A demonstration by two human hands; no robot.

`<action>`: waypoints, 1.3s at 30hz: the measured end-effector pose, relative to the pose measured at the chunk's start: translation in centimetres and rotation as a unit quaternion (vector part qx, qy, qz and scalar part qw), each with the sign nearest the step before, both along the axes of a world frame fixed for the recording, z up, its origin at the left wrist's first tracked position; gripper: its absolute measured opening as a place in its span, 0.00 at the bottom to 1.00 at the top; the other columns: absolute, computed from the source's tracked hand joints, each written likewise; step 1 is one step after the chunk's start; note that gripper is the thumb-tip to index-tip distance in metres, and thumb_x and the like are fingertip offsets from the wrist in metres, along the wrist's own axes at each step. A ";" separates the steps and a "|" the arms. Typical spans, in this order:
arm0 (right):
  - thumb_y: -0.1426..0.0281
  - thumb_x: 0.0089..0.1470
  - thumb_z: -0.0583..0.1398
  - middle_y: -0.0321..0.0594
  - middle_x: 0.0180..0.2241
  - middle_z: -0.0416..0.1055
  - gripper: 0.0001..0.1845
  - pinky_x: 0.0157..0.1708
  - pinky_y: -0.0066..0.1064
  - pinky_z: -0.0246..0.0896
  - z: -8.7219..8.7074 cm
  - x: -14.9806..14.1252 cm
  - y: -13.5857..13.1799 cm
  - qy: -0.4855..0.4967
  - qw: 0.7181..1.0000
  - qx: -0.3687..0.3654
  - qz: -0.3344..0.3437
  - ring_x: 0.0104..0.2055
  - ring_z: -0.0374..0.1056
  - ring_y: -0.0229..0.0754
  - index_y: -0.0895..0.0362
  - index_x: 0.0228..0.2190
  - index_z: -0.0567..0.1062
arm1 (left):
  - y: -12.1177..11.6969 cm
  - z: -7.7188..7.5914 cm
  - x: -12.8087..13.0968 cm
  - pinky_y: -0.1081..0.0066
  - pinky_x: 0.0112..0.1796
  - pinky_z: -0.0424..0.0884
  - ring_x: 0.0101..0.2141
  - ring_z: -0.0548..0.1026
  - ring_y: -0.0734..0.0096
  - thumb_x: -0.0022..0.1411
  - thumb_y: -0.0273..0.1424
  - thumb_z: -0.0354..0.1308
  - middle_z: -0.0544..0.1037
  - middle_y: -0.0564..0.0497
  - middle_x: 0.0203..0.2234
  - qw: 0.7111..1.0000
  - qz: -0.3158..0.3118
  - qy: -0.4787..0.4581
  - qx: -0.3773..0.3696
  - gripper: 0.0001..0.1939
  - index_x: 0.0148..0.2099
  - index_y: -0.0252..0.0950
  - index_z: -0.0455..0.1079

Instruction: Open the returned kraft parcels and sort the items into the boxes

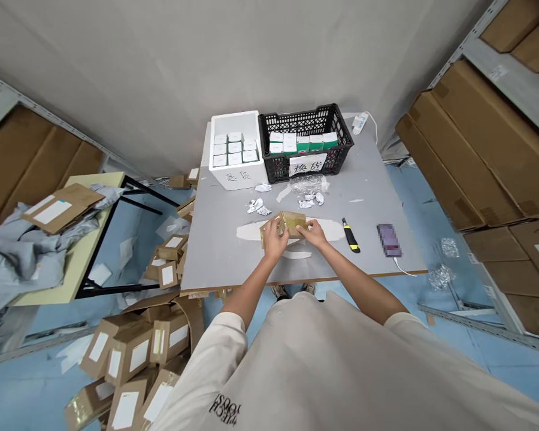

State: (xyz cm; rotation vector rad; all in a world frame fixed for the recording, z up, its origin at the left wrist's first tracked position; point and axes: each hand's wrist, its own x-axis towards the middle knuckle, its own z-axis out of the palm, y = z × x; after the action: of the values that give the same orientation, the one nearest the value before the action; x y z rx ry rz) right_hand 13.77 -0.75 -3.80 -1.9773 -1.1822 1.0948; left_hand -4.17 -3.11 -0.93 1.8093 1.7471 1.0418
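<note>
A small brown cardboard box (293,219) with shiny tape is held between my two hands above the grey table. My left hand (275,240) grips its left side, with a flap standing out there. On the right side, the fingers of my right hand (314,233) close on the box's edge. What lies inside the box is hidden. A black and yellow utility knife (351,236) lies to the right of my right hand. Crumpled white paper (257,206) and clear plastic wrap (306,184) lie beyond the box.
At the table's back stand a white foam box (238,177) and a black crate (275,169), both holding small white-and-green boxes. A phone (388,240) with a cable lies right. Parcels (132,353) pile up on the floor at left. Shelves with large cartons (485,143) flank the right.
</note>
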 end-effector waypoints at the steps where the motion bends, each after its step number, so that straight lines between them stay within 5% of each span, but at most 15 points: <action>1: 0.54 0.43 0.67 0.40 0.44 0.74 0.22 0.50 0.40 0.65 -0.1 -0.3 0.0 0.021 1.000 0.002 0.016 0.48 0.71 0.49 0.51 0.37 0.70 | -0.1 0.1 -0.6 0.58 0.52 0.71 0.48 0.76 0.59 0.67 0.31 0.56 0.76 0.44 0.49 1.000 0.000 -0.002 0.001 0.17 0.58 0.41 0.69; 7: 0.56 0.46 0.65 0.37 0.43 0.76 0.19 0.49 0.38 0.65 1.0 -0.8 0.3 0.015 0.997 0.065 0.038 0.47 0.71 0.47 0.50 0.38 0.70 | 0.1 -0.1 -1.4 0.60 0.49 0.74 0.44 0.77 0.61 0.71 0.33 0.54 0.76 0.44 0.48 0.999 0.016 -0.047 -0.002 0.13 0.55 0.41 0.71; 12: 0.60 0.49 0.64 0.39 0.45 0.77 0.17 0.49 0.40 0.66 2.3 2.6 0.2 -0.041 0.995 0.094 0.016 0.46 0.72 0.49 0.49 0.40 0.70 | 0.9 -1.4 1.0 0.62 0.48 0.75 0.41 0.77 0.64 0.70 0.35 0.56 0.74 0.45 0.47 0.994 -0.021 -0.106 -0.007 0.12 0.54 0.41 0.72; 18: 0.61 0.49 0.63 0.40 0.40 0.78 0.13 0.44 0.40 0.70 1.3 6.3 -1.0 0.008 0.995 0.099 -0.018 0.38 0.75 0.46 0.51 0.37 0.72 | 0.4 -3.3 2.7 0.62 0.47 0.75 0.41 0.77 0.66 0.69 0.34 0.56 0.72 0.46 0.46 0.989 -0.061 -0.130 -0.030 0.12 0.53 0.41 0.72; 25: 0.60 0.46 0.65 0.42 0.41 0.80 0.14 0.45 0.42 0.72 0.2 5.8 -1.2 0.060 0.991 0.113 -0.029 0.39 0.76 0.47 0.52 0.35 0.75 | 0.0 -4.0 1.2 0.64 0.45 0.75 0.44 0.77 0.65 0.70 0.34 0.55 0.71 0.45 0.49 0.988 -0.068 -0.127 -0.057 0.15 0.57 0.43 0.71; 33: 0.58 0.54 0.60 0.42 0.43 0.81 0.13 0.56 0.43 0.66 1.6 4.9 -0.9 0.066 0.991 0.110 -0.028 0.47 0.75 0.49 0.53 0.33 0.80 | -0.1 -1.5 1.5 0.52 0.55 0.68 0.55 0.70 0.51 0.70 0.29 0.51 0.72 0.41 0.53 0.997 -0.064 0.034 -0.002 0.14 0.54 0.41 0.73; 36: 0.58 0.57 0.58 0.41 0.46 0.80 0.15 0.59 0.42 0.64 2.2 3.3 -0.7 0.092 0.987 0.128 0.035 0.52 0.73 0.49 0.52 0.34 0.82 | 0.0 -0.1 2.0 0.54 0.54 0.69 0.54 0.72 0.52 0.71 0.31 0.52 0.74 0.42 0.51 0.992 -0.123 0.031 0.001 0.16 0.59 0.42 0.69; 39: 0.58 0.58 0.59 0.39 0.45 0.81 0.14 0.61 0.42 0.62 1.8 1.6 -0.8 0.097 0.983 0.120 0.103 0.56 0.71 0.49 0.51 0.34 0.83 | -0.2 0.6 1.7 0.52 0.54 0.68 0.54 0.71 0.48 0.68 0.37 0.58 0.74 0.41 0.51 0.994 -0.091 0.068 -0.003 0.19 0.59 0.41 0.68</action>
State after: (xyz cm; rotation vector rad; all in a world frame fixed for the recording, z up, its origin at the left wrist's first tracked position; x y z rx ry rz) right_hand 15.35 -1.58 -2.00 -1.5560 -1.3643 1.1563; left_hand -2.42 -3.33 -0.29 2.0340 1.6198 0.8589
